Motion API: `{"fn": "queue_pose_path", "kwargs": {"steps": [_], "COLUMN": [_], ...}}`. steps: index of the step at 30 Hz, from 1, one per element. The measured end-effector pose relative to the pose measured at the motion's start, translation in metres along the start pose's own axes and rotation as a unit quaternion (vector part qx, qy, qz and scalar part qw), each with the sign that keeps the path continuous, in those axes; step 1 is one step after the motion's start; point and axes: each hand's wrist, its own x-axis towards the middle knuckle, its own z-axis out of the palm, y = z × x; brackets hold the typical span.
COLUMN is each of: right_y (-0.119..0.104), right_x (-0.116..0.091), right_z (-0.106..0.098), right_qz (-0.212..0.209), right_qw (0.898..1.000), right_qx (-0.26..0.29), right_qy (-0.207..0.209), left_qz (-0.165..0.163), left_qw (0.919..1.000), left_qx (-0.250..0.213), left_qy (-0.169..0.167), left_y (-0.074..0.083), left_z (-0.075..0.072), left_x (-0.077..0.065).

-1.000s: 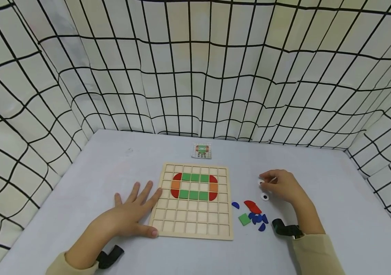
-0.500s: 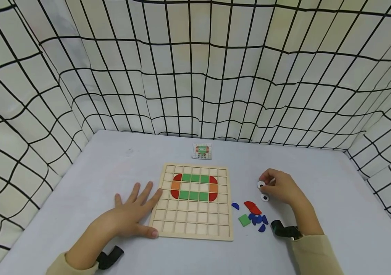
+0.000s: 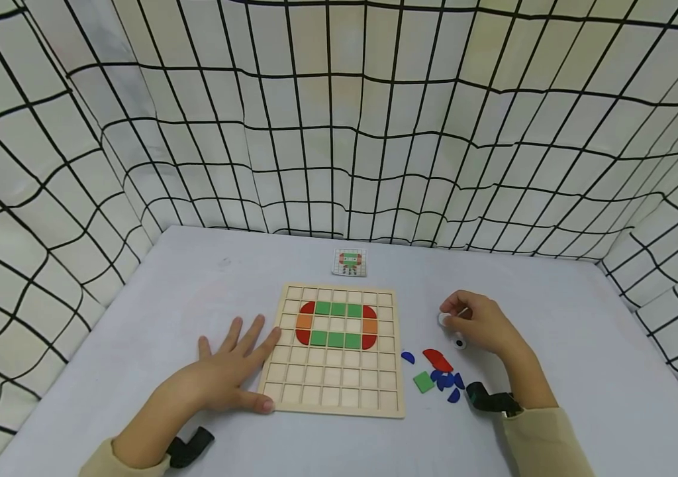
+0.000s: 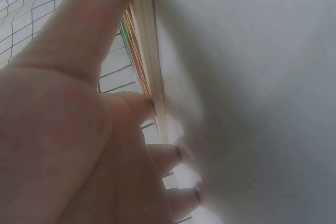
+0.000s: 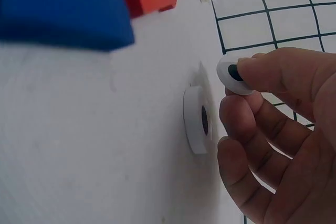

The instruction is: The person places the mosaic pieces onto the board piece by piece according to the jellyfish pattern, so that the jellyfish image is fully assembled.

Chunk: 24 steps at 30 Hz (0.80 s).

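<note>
My left hand [image 3: 226, 374] lies with fingers spread at the left edge of a wooden grid board [image 3: 315, 394]; in the left wrist view its thumb and a fingertip touch the board's side [image 4: 149, 51]. Set in the board are green squares [image 3: 336, 339], orange squares [image 3: 370, 325] and red rounded corner pieces [image 3: 369, 311], forming a ring. Right of the board, my right hand [image 3: 482, 321] pinches a round white eye piece [image 5: 229, 74] with a black pupil between thumb and fingers. A second eye piece [image 5: 195, 119] lies on the table just below that hand.
Loose pieces lie right of the board: red ones [image 3: 437, 360], a green square [image 3: 424, 381] and several blue ones [image 3: 446, 380]. A small picture card [image 3: 349, 262] sits behind the board. Black netting [image 3: 339, 146] surrounds the white table [image 3: 243, 258].
My right hand has picked up the eye piece from the table and shifted slightly left with it. The left hand and board have stayed put.
</note>
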Motion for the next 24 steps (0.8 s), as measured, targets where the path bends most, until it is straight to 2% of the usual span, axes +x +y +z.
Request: {"fn": "queue_pose_path", "kwargs": {"steps": [7, 12, 24], "right_y": [-0.008, -0.014, -0.021], "right_x": [0.001, 0.000, 0.001], "right_z": [0.006, 0.009, 0.020], "right_qz": [0.004, -0.006, -0.024], "right_qw": [1.000, 0.999, 0.998], "right_qx": [0.018, 0.038, 0.049], "right_qy": [0.004, 0.001, -0.010], "left_qz": [-0.004, -0.005, -0.006], "left_qw": [1.0000, 1.0000, 1.0000], "left_qx": [-0.002, 0.002, 0.002], "left_qy": [0.001, 0.002, 0.002], "left_y": [0.000, 0.000, 0.000], "left_z": [0.001, 0.001, 0.001], "left_x": [0.001, 0.002, 0.001]}}
